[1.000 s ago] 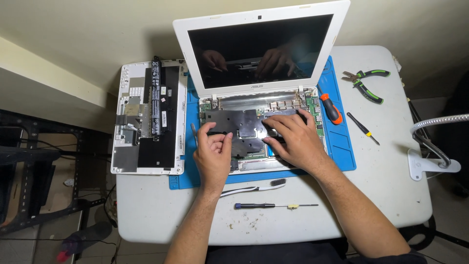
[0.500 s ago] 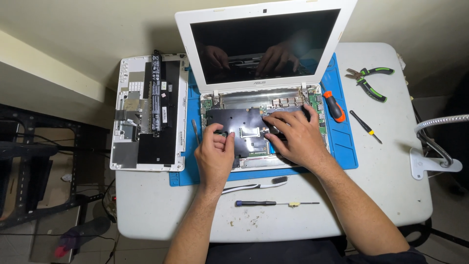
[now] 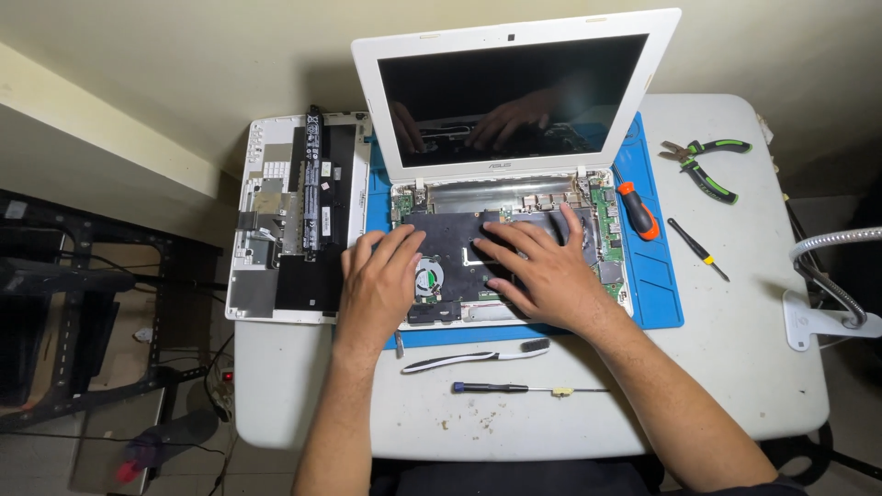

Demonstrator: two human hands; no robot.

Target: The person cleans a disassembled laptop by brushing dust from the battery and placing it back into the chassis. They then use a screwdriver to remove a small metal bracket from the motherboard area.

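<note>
A white laptop (image 3: 514, 96) stands open on a blue mat (image 3: 654, 276), its base stripped so the black inner plate (image 3: 450, 234), a round fan (image 3: 425, 278) and green circuit boards show. My left hand (image 3: 378, 285) lies flat on the left of the open base, fingertips on the black plate. My right hand (image 3: 537, 266) rests spread on the plate's right half, index finger reaching toward the upper right corner. Neither hand holds a tool.
The removed white keyboard cover (image 3: 294, 216) lies upside down to the left, with a long black battery on it. On the white table (image 3: 735, 367): an orange-handled screwdriver (image 3: 637, 208), green pliers (image 3: 706, 165), a small black screwdriver (image 3: 696, 248), a pry tool (image 3: 478, 355), a thin screwdriver (image 3: 514, 388). A lamp base (image 3: 827, 317) sits at the right.
Both hands have stayed on the laptop's open base, with the fingers shifting slightly over the black plate. The view has drifted a little.
</note>
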